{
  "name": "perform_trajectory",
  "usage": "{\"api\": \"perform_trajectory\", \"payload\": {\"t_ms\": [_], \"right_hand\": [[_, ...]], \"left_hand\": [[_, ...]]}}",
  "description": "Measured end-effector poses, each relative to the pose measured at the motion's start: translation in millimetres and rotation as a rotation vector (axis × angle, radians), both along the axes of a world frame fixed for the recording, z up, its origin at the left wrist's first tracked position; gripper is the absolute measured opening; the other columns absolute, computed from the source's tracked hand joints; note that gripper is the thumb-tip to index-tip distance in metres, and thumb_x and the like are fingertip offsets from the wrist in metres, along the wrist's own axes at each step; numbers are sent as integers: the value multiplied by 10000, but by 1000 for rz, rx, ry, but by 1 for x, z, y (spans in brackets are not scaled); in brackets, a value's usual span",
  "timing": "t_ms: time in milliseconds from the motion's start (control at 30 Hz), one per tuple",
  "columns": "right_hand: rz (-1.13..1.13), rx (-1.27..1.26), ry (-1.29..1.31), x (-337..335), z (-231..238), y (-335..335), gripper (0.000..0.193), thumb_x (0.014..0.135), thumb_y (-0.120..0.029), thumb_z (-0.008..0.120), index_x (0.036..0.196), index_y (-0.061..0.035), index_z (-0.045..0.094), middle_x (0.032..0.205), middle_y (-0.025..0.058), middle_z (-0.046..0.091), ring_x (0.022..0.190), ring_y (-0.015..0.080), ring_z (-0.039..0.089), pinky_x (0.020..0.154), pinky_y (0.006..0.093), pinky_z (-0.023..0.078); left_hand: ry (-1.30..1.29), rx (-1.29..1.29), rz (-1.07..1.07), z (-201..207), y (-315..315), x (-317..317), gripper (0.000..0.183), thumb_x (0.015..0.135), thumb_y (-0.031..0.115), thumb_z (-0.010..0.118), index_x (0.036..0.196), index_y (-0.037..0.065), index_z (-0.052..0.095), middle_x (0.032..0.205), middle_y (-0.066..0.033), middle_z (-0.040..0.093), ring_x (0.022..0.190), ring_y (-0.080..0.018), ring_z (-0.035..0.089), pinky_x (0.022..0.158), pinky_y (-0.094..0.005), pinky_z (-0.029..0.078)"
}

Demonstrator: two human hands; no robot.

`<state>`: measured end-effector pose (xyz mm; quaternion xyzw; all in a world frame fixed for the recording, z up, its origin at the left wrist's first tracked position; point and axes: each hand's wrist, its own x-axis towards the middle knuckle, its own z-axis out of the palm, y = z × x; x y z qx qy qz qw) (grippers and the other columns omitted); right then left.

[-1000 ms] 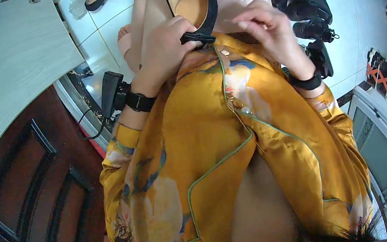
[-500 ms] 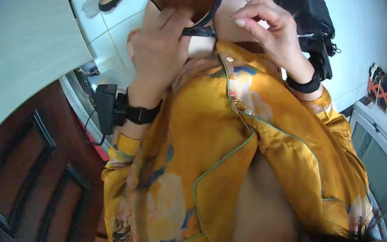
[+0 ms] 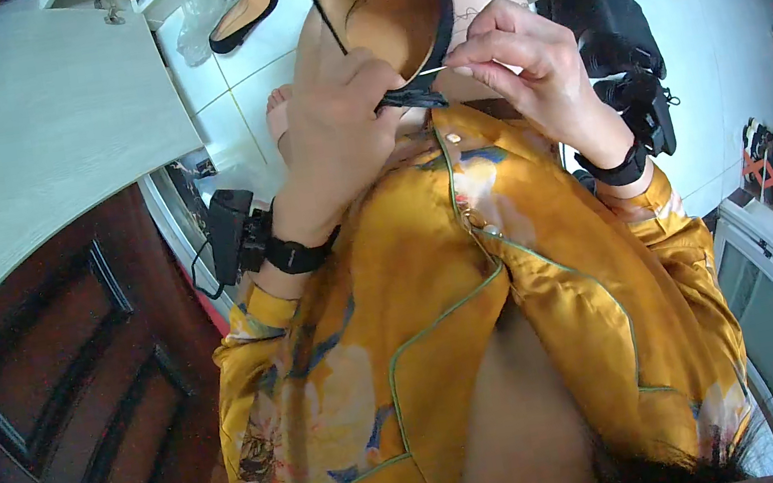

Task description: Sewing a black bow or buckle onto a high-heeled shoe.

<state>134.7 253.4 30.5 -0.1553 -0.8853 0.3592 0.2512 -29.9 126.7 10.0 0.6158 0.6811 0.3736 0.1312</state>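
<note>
Floor tiles (image 3: pixel 220 126) gleam at eleven o'clock; left hand (image 3: pixel 339 118) pinches a black shoe (image 3: pixel 382 9), right hand (image 3: pixel 530 59) a pale sliver (image 3: pixel 435 69).

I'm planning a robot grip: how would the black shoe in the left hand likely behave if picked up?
The black shoe is probably fairly stiff: its opening forms a smooth curve though the left hand grips only one end. Thin-looking walls suggest little weight. Its tan lining has a sheen, so may be slippery.
</note>
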Motion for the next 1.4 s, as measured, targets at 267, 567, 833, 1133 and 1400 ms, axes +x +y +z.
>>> {"api": "perform_trajectory", "payload": {"t_ms": [267,567,833,1133,1400], "right_hand": [[44,73,-49,6,2,-2,174,640,28,657,793,-54,642,735,63,542,690,221,576,599,290,466],[97,180,-71,9,-6,-5,155,636,-8,596,784,-31,635,713,75,520,675,235,552,575,299,452],[108,89,-46,12,-14,-6,162,636,24,620,787,-35,624,684,75,484,665,238,527,576,306,435],[31,9,-63,28,-26,-23,167,648,18,634,800,-52,618,664,75,463,637,241,526,562,315,433],[4,-4,-91,35,-31,-30,131,666,7,627,787,-40,615,683,83,490,653,249,544,566,322,443]], "left_hand": [[121,-5,-45,-1,1,7,142,620,69,639,736,94,561,748,-18,563,609,-222,574,508,-329,433],[9,-12,-63,-11,-1,11,148,626,57,643,734,82,544,726,-40,551,611,-254,564,515,-342,434],[-58,-56,-95,-11,-2,16,156,623,25,634,737,58,532,717,-79,547,628,-278,558,538,-348,435],[-149,-65,-140,-21,-7,25,167,624,85,669,717,56,533,693,-79,529,609,-263,553,519,-333,427],[-278,-89,-196,-30,-1,32,135,676,98,638,732,53,523,680,-74,502,600,-252,536,519,-330,419]]}}
